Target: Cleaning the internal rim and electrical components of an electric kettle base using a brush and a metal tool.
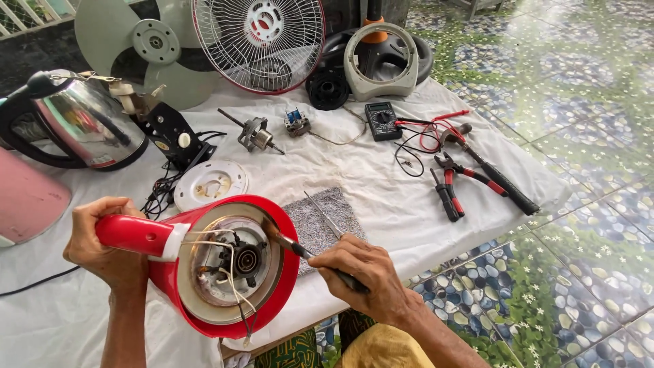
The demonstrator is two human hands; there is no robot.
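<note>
Left hand (102, 249) gripping red kettle (225, 269) handle, right hand (364, 272) fingers pinching screwdriver (310, 255); could slip toward 9 o'clock, nicking loose wires (231, 272).

A low table covered with a creased white cloth (381, 184) stands on a patterned tile floor (579, 88). On the cloth lie a steel kettle (82, 123), a white round base plate (211, 184), a small motor (255, 135), a black multimeter (381, 121) with red and black leads, red-handled pliers (449, 187), a hammer (490, 174), a grey towel (320, 218) bearing tweezers (325, 217), and fan parts (259, 41) along the far edge.
</note>
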